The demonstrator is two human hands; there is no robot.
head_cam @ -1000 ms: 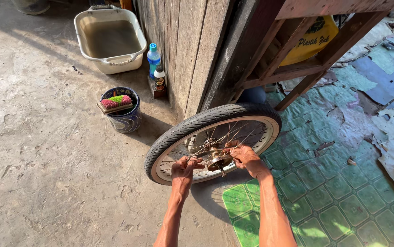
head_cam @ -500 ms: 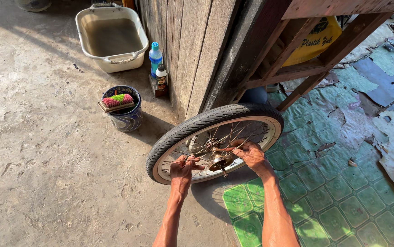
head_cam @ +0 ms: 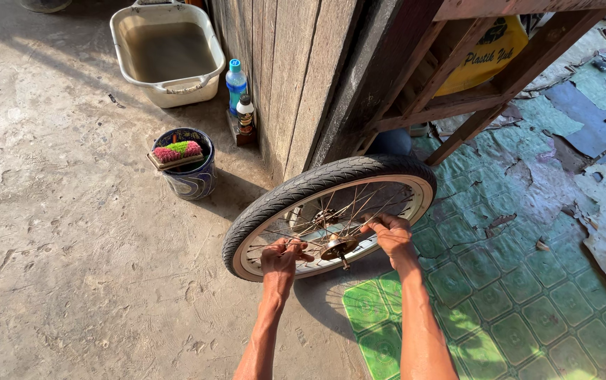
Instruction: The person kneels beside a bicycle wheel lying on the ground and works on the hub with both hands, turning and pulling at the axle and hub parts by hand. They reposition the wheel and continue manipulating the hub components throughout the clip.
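Observation:
A bicycle wheel [head_cam: 303, 190] with a black tyre, pale rim and thin spokes leans tilted against a wooden post. Its metal hub and axle [head_cam: 338, 247] sit between my hands. My left hand [head_cam: 279, 257] grips the spokes on the hub's left side. My right hand [head_cam: 391, 233] has its fingers curled around the spokes on the hub's right side. Both forearms reach up from the bottom edge.
A cream plastic tub [head_cam: 168, 53] of murky water stands at the back. A small patterned bucket [head_cam: 185, 165] holds a pink and green brush. Two bottles [head_cam: 239, 95] stand by the plank wall [head_cam: 292, 77]. Worn green vinyl [head_cam: 500, 295] covers the floor at right, bare concrete [head_cam: 71, 267] at left.
The view has shifted slightly. Both hands stay on the spokes beside the hub, with small finger movements. The wheel has barely moved.

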